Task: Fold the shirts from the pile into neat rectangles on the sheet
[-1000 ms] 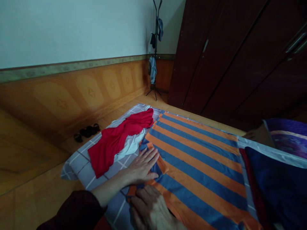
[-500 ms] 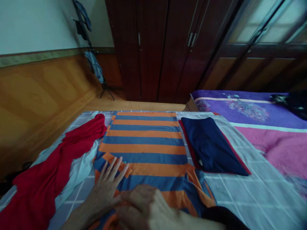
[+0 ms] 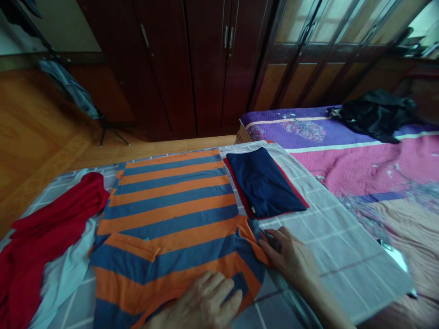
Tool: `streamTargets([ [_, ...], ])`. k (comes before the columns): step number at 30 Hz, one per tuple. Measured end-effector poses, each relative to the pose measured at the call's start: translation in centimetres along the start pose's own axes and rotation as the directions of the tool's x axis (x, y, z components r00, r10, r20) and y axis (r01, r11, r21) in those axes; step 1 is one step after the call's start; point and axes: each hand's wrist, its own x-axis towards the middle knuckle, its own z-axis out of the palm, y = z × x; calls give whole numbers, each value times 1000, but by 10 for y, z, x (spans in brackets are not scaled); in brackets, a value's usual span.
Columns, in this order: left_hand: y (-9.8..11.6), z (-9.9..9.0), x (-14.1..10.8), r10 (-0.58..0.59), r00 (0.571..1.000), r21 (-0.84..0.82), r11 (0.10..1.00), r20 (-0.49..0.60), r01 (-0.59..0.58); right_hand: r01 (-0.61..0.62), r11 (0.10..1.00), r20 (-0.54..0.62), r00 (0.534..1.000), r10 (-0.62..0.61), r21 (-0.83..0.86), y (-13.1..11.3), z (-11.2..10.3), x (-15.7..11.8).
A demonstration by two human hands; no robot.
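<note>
An orange and blue striped shirt (image 3: 178, 201) lies spread on a grey checked cloth, its left sleeve folded inward over the body. My left hand (image 3: 206, 299) rests on the shirt's near part at the bottom centre, fingers bent and close together; what is under them is hidden. At the shirt's right side, my right hand (image 3: 291, 256) pinches the edge of the right sleeve between thumb and fingers. Just beyond that hand is a folded dark blue garment (image 3: 262, 183) on top of a red one.
A red garment (image 3: 65, 219) and a pale one (image 3: 68, 269) lie at the left. Behind stand a dark wardrobe (image 3: 209, 68) and a thin stand (image 3: 103, 121). At the right, a purple and pink bed (image 3: 343, 160) holds a black garment (image 3: 380, 114).
The view has swung to the right. My right hand has moved from beside my left hand to the right sleeve and taken its edge. My left hand has left the folded left sleeve for the near part.
</note>
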Motion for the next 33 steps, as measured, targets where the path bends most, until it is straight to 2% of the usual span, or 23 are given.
streamTargets([
  [3, 8, 13, 24, 55, 997, 44, 997, 51, -57, 65, 998, 7, 998, -64, -27, -16, 2, 6],
  [5, 11, 22, 28, 71, 997, 73, 995, 29, -73, 60, 998, 7, 998, -60, 37, -18, 3, 13],
  [8, 10, 32, 22, 55, 997, 50, 997, -60, -52, -88, 945, 48, 996, 76, 314, -6, 3, 24],
  [10, 9, 36, 16, 47, 993, 4, 999, -113, -46, -177, 889, 57, 984, 168, 422, 3, 0, 29],
  [13, 6, 38, 12, 64, 990, -41, 997, -130, -69, -192, 908, 35, 981, 193, 373, 4, -5, 31],
  [17, 5, 40, 14, 67, 994, -70, 995, -89, -74, -62, 973, -20, 997, 69, 220, -12, -6, 32],
  [19, 4, 42, 14, 68, 993, -72, 995, -98, -75, -39, 991, -45, 998, 45, 125, -17, -4, 36],
  [23, 4, 47, 12, 77, 987, -105, 990, -139, -92, -129, 983, -45, 990, 136, 134, -18, -4, 44],
  [26, 3, 50, 10, 77, 989, -122, 988, -123, -92, -175, 979, 26, 985, 173, 102, -19, -8, 42],
  [30, 2, 51, 8, 70, 996, -127, 989, -49, -76, -111, 994, 122, 986, 112, -16, -19, -14, 36],
  [31, 1, 51, 8, 67, 997, -132, 989, -35, -71, -108, 994, 137, 985, 105, 12, -18, -15, 36],
  [33, 1, 51, 9, 67, 998, -149, 987, -1, -66, -150, 964, 216, 971, 102, 219, -16, -20, 37],
])
